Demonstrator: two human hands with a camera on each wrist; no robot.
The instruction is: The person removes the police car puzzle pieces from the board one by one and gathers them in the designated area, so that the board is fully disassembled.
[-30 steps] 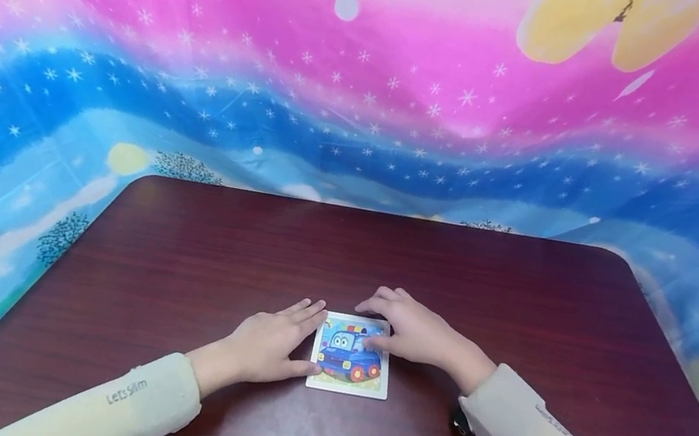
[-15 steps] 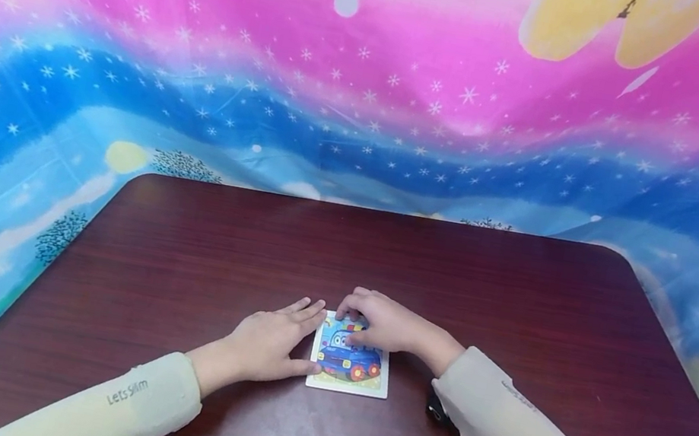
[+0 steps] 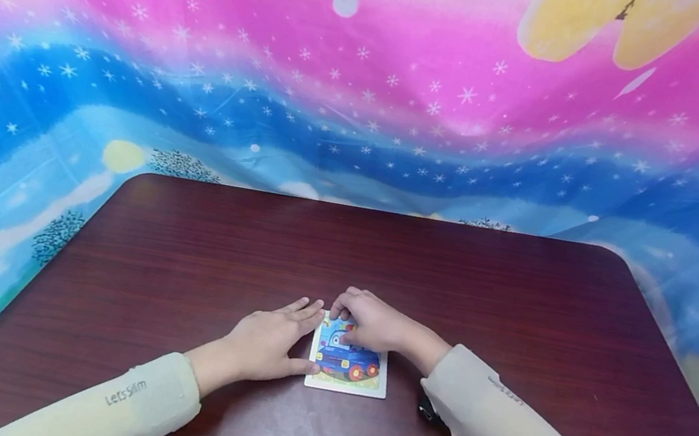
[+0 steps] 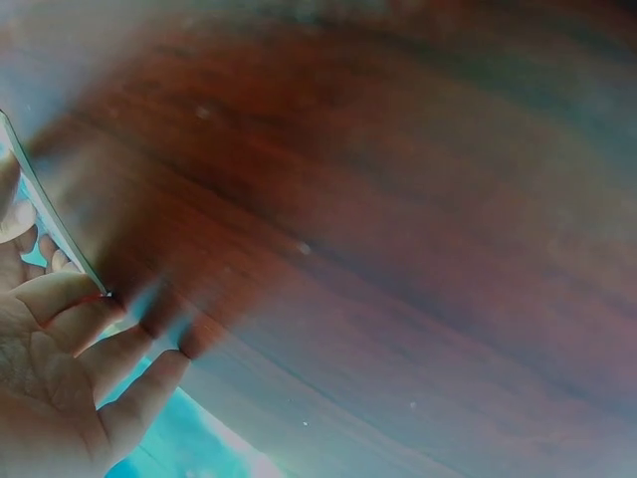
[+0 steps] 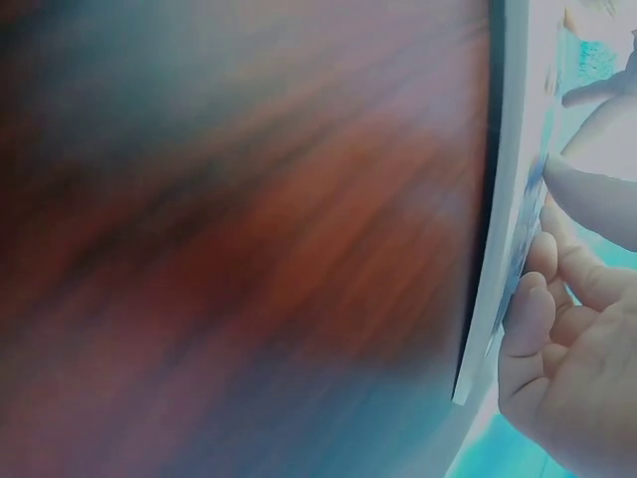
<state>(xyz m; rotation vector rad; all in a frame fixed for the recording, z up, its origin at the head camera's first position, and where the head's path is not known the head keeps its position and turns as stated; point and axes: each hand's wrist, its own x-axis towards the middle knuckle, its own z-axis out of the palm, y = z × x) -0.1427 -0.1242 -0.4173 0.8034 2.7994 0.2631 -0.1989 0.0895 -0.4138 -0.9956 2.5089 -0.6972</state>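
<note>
A small square picture puzzle (image 3: 356,386), with a blue cartoon car inside a white border, lies flat on the table. At its left edge rests my left hand (image 3: 262,346), fingers extended toward the far left corner and thumb at the near left. My right hand (image 3: 370,322) reaches over the far part, its bent fingers and thumb touching down on the picture and covering much of the car's top. In the right wrist view, the thumb and curled fingers meet the face of the puzzle (image 5: 493,269), a gap between them. The left wrist view catches the puzzle edge (image 4: 60,224) beside the fingers.
The dark red-brown table (image 3: 213,241) has rounded far corners. Behind and around it hangs a pink and blue printed cloth (image 3: 369,98). A small black object (image 3: 428,409) sits under the right sleeve cuff.
My right hand has slid left across the puzzle, from its right side toward the far left part, covering more of the car. The left hand and the puzzle have stayed in place.
</note>
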